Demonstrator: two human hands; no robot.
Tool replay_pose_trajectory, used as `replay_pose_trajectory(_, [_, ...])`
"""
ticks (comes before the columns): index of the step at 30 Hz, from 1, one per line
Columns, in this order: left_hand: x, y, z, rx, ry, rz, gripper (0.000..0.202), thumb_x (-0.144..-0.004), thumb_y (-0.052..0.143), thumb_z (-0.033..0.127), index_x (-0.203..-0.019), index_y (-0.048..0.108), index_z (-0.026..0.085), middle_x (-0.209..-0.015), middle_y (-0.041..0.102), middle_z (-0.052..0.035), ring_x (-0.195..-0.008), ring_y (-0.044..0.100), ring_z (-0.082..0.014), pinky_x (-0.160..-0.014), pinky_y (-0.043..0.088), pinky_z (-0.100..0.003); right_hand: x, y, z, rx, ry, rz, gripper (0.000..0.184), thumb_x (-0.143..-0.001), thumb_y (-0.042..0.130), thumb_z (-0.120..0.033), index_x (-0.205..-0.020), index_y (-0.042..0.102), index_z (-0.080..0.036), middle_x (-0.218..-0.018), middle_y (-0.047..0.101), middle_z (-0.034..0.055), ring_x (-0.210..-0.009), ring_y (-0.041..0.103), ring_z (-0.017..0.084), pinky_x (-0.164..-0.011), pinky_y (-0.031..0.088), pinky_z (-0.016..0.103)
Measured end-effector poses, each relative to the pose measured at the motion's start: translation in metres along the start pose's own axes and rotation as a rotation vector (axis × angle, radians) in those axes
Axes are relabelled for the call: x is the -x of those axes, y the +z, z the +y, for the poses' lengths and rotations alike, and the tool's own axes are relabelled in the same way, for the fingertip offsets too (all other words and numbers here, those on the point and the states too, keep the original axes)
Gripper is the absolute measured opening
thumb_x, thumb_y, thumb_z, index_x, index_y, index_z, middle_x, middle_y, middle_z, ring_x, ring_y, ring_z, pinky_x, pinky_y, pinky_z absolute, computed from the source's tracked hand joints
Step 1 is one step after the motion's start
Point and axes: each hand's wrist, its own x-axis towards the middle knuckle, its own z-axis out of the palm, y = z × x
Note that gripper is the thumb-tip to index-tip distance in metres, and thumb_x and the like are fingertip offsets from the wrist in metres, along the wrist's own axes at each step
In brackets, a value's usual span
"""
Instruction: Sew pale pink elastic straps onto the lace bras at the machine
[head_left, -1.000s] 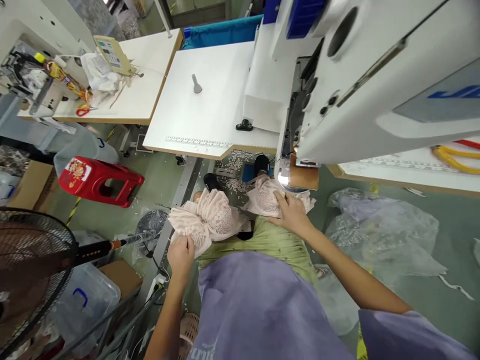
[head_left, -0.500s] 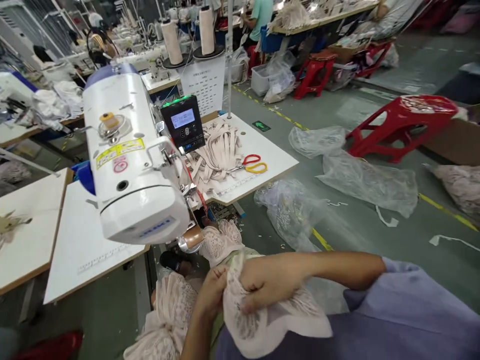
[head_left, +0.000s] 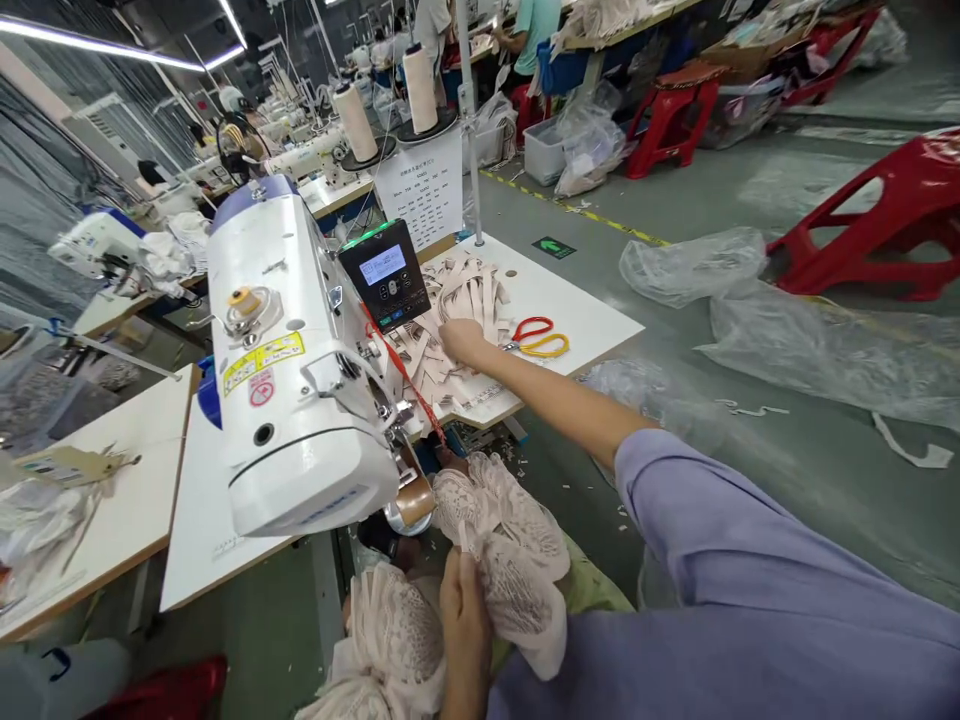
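My left hand is closed around a piece of pale pink lace fabric held over my lap, just below the white sewing machine. My right hand is stretched out over the table, its fingers curled down onto a pile of beige fabric strips beside the machine's black control panel. Whether those fingers have a strip pinched is hidden. More pink lace is heaped at my left knee.
Red and yellow scissors lie on the white table right of the strips. Two thread cones stand behind. Clear plastic bags and red stools are on the floor to the right. Other workers sit at far tables.
My right hand has let go of the lace and reached forward to the strip pile. My left hand keeps the lace. The view has shifted slightly up and right.
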Motion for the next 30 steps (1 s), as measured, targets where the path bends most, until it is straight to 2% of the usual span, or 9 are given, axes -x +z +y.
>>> replay_pose_trajectory(3, [0.005,-0.007,0.003,-0.082,0.063,0.034,0.046,-0.1,0.038,0.057,-0.078,0.055,0.02,-0.073,0.053,-0.001,-0.07,0.051,-0.0159,-0.067,0.043,-0.025,0.002,-0.005,0.013,-0.186,0.023,0.018,0.013,-0.08,0.066,-0.01,-0.092,0.068,-0.005,-0.1,0.072,0.0247,-0.107,0.065,0.034,-0.089,0.051,0.038])
replay_pose_trajectory(6, [0.006,-0.006,0.013,-0.231,0.172,0.05,0.04,-0.102,0.037,0.047,-0.076,0.052,0.02,-0.069,0.05,0.0007,-0.065,0.05,-0.0143,-0.063,0.042,-0.024,0.027,-0.005,0.021,-0.418,-0.029,-0.016,0.009,-0.092,0.056,-0.017,-0.09,0.061,-0.011,-0.086,0.071,0.0119,-0.089,0.069,0.02,-0.077,0.055,0.026])
replay_pose_trajectory(9, [0.002,-0.006,0.027,-0.381,0.35,0.083,0.027,-0.103,0.041,0.035,-0.102,0.062,0.019,-0.081,0.063,-0.0029,-0.072,0.06,-0.0157,-0.067,0.047,-0.024,0.075,0.008,0.021,-0.612,-0.087,-0.103,0.014,-0.097,0.047,-0.024,-0.089,0.054,-0.016,-0.074,0.065,0.0015,-0.066,0.065,0.008,-0.061,0.053,0.015])
replay_pose_trajectory(11, [-0.005,-0.013,0.037,-0.474,0.571,0.104,0.028,-0.101,0.044,0.028,-0.122,0.06,0.019,-0.091,0.069,-0.0057,-0.079,0.065,-0.0163,-0.071,0.05,-0.025,0.116,0.021,0.018,-0.846,-0.134,-0.235,0.015,-0.094,0.054,-0.031,-0.088,0.052,-0.017,-0.068,0.06,-0.0035,-0.054,0.06,0.004,-0.051,0.048,0.011])
replay_pose_trajectory(14, [-0.016,-0.031,0.048,-0.65,0.82,0.193,0.03,-0.1,0.045,0.021,-0.124,0.062,0.018,-0.086,0.069,-0.0059,-0.074,0.064,-0.0142,-0.068,0.048,-0.022,0.169,0.041,0.008,-1.39,-0.158,-0.539,0.033,-0.079,0.075,-0.04,-0.092,0.054,-0.018,-0.066,0.059,-0.0064,-0.048,0.059,0.004,-0.045,0.046,0.01])
replay_pose_trajectory(16, [-0.022,-0.044,0.051,-0.786,0.781,0.317,0.03,-0.1,0.045,0.022,-0.121,0.066,0.017,-0.084,0.069,-0.0061,-0.071,0.063,-0.0134,-0.064,0.046,-0.021,0.188,0.052,-0.001,-1.483,-0.126,-0.633,0.04,-0.075,0.08,-0.044,-0.092,0.055,-0.018,-0.066,0.064,-0.0045,-0.051,0.063,0.006,-0.047,0.048,0.012])
replay_pose_trajectory(20, [-0.023,-0.057,0.052,-0.931,0.558,0.443,0.033,-0.101,0.047,0.033,-0.119,0.071,0.019,-0.078,0.065,-0.004,-0.066,0.06,-0.013,-0.057,0.04,-0.022,0.189,0.067,-0.019,-1.324,-0.152,-0.567,0.037,-0.082,0.072,-0.05,-0.089,0.055,-0.017,-0.065,0.067,-0.0009,-0.057,0.066,0.01,-0.052,0.05,0.017])
replay_pose_trajectory(26, [-0.02,-0.076,0.057,-0.722,0.365,0.137,0.04,-0.101,0.046,0.037,-0.135,0.062,0.023,-0.08,0.069,-0.0029,-0.067,0.062,-0.0149,-0.062,0.043,-0.024,0.165,0.069,-0.038,-0.9,-0.326,-0.207,0.022,-0.09,0.06,-0.041,-0.084,0.057,-0.02,-0.068,0.063,0.0003,-0.067,0.064,0.018,-0.064,0.05,0.029])
replay_pose_trajectory(30, [-0.022,-0.086,0.056,-0.604,0.222,-0.019,0.049,-0.099,0.048,0.044,-0.143,0.054,0.022,-0.055,0.051,0.0053,-0.047,0.047,-0.0131,-0.049,0.036,-0.024,0.153,0.069,-0.053,-0.695,-0.441,0.007,0.012,-0.088,0.059,-0.03,-0.083,0.059,-0.019,-0.091,0.064,0.0065,-0.092,0.061,0.024,-0.081,0.05,0.036])
